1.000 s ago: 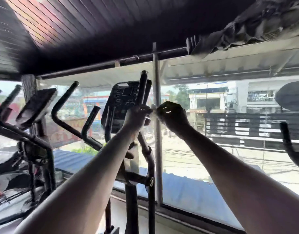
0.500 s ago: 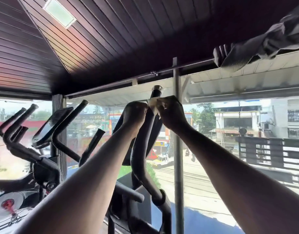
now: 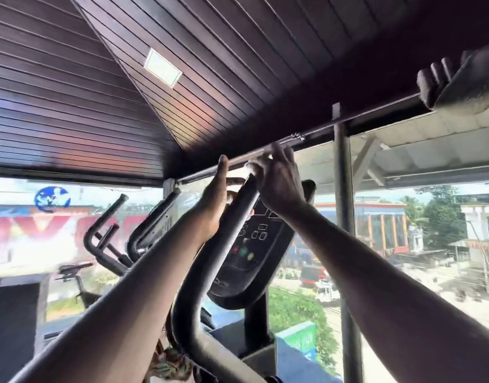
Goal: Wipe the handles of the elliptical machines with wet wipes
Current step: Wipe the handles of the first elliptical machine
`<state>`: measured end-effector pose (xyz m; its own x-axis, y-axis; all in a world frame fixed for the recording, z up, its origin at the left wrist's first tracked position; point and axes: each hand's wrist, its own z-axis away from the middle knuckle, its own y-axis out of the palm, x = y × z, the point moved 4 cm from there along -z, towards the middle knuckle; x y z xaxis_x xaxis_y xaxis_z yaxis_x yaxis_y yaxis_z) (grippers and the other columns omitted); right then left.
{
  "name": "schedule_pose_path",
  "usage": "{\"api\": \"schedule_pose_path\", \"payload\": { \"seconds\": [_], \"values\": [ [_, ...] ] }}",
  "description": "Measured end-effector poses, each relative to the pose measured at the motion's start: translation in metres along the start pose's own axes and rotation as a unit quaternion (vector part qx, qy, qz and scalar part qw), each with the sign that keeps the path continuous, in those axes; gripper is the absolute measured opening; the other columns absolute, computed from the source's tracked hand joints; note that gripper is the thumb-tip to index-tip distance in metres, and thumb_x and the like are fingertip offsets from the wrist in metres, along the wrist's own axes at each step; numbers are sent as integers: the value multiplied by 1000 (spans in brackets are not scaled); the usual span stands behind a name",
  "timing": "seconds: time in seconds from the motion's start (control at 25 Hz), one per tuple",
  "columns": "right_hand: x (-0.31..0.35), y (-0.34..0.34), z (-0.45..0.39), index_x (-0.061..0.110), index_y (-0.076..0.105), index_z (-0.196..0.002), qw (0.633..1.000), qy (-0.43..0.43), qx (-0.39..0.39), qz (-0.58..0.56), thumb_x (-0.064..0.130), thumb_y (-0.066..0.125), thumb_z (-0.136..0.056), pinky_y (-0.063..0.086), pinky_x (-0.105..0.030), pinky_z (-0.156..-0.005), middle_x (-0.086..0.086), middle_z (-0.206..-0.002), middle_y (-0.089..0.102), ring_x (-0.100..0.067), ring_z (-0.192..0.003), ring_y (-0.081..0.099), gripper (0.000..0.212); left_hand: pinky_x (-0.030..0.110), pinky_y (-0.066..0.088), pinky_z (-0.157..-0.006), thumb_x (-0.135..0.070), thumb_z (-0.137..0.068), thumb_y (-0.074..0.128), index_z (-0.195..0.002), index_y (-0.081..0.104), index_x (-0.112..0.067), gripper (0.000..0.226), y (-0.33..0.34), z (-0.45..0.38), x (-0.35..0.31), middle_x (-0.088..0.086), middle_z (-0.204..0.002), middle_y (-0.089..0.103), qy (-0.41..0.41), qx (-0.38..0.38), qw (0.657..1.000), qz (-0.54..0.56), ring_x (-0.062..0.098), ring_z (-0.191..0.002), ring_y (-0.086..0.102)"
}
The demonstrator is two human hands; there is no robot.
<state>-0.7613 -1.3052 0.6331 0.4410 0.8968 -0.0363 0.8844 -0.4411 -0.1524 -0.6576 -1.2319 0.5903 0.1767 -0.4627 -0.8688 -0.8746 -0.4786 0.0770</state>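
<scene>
Reaching the very top of the long, curved black padded handle (image 3: 224, 244) of the nearest elliptical machine, a scrap of crumpled white wet wipe (image 3: 253, 167) sits pinched against the handle's upper end, just under a thin metal rail (image 3: 348, 121) that runs along the head of the window. A second ago the wipe was well down the same handle, level with the machine's dark oval control console (image 3: 248, 261); half a second ago it was close beneath the end cap; now it covers the tip, so the upward stroke looks all but complete. The right hand (image 3: 279, 183) is curled over the end of the handle with the wipe trapped beneath its fingers (image 3: 282, 156), whose tips rise past the rail. The left hand (image 3: 214, 205) lies along the far side of the handle with its fingers stretched upward, and whether it is gripping the handle or only steadying it cannot be told from this angle. Both bare forearms rise from the bottom corners of the view. Judging by the position, this handle has had its full length covered, and the wipe would next need to go to the machine's other handle, whose tip (image 3: 308, 186) shows behind the right hand. To the left, beside a bright window, stand the black handles of a second elliptical machine (image 3: 105, 230), not yet touched.
</scene>
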Motion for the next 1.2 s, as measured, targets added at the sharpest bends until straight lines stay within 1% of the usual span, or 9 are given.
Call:
{"api": "schedule_pose_path", "payload": {
  "seconds": [0.16,0.32,0.52,0.64,0.76,0.84,0.96,1.12,1.2],
  "values": [
    [15,13,24,16,72,-96,983,-165,60,-43,39,36,-89,41,-36,-84,-7,-99,62,-28,-100,49,43,27,50,-64,-71,-92,26,-91,70,-14,72,3,8,-7,7,-77,69,46,-51,997,-29,19,-68,64],
    [-7,2,4,15,65,-114,998,-24,-15,-55,28,41,-93,45,-40,-81,-9,-116,56,-28,-103,48,34,23,54,-53,-66,-95,23,-99,68,-10,72,9,17,-8,4,-60,67,59,-33,996,-55,17,-53,64],
    [25,-5,62,10,70,-107,976,-148,-48,-152,14,52,-92,48,-33,-73,-11,-100,61,-26,-93,55,24,29,45,-67,-73,-91,26,-96,63,-10,73,4,10,-7,-1,-67,62,68,-64,992,-85,13,-65,58],
    [-8,-6,20,13,72,-106,987,3,-106,-125,8,51,-90,51,-39,-73,-7,-97,66,-28,-87,57,27,26,53,-56,-72,-90,27,-106,68,-10,76,4,13,-2,6,-59,65,32,-35,997,-63,22,-56,64],
    [5,-1,36,17,73,-103,967,109,-122,-195,16,45,-90,48,-37,-77,-4,-96,63,-23,-86,57,31,20,49,-56,-70,-92,27,-101,70,-10,75,2,15,-5,5,-68,67,49,-56,995,-60,14,-55,64],
    [38,0,79,17,74,-97,962,80,-96,-241,16,47,-86,49,-34,-73,-4,-91,59,-21,-84,58,29,21,43,-57,-62,-98,24,-89,70,-9,71,-2,20,-9,-1,-63,69,71,-97,991,-52,6,-50,62],
    [38,-8,82,16,74,-100,971,16,-81,-226,10,56,-87,51,-32,-68,-4,-91,61,-20,-80,60,23,30,41,-72,-63,-98,22,-84,71,-14,71,-7,28,-9,-4,-64,70,67,-103,991,-45,13,-64,62],
    [13,-17,39,14,66,-117,964,190,-66,-172,12,51,-93,40,-21,-75,-9,-113,62,-19,-89,61,28,34,41,-75,-70,-93,23,-89,72,-15,74,-19,34,-3,-1,-82,71,20,-66,997,-45,17,-74,60],
    [45,-19,61,14,72,-100,981,82,-39,-173,14,54,-85,48,-25,-70,-6,-104,65,-14,-78,61,24,33,43,-73,-69,-94,23,-97,71,-11,75,-28,37,-4,2,-87,70,24,-47,998,-40,17,-74,61]
  ]
}}
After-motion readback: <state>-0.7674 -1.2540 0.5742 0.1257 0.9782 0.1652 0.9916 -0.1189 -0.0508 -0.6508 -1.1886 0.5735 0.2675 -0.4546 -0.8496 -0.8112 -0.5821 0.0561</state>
